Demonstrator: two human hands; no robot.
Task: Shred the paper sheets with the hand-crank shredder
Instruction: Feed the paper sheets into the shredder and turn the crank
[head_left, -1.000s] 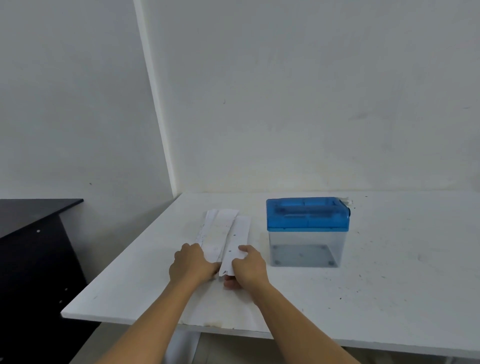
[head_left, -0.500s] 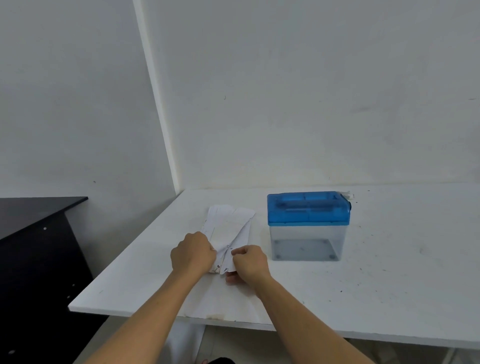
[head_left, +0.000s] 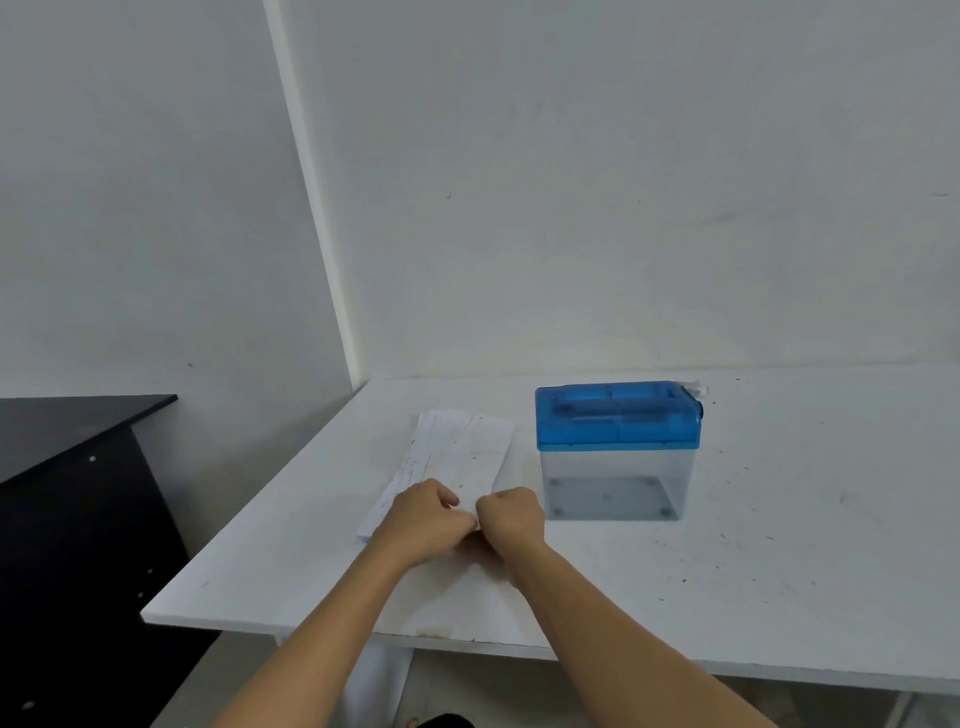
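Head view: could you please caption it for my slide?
Left hand and right hand pinch a paper sheet beside the blue-lidded shredder on the white table.

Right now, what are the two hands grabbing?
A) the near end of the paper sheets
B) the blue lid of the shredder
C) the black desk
A: the left hand and right hand both pinch the near end of the paper sheets, which lie on the white table left of the hand-crank shredder.
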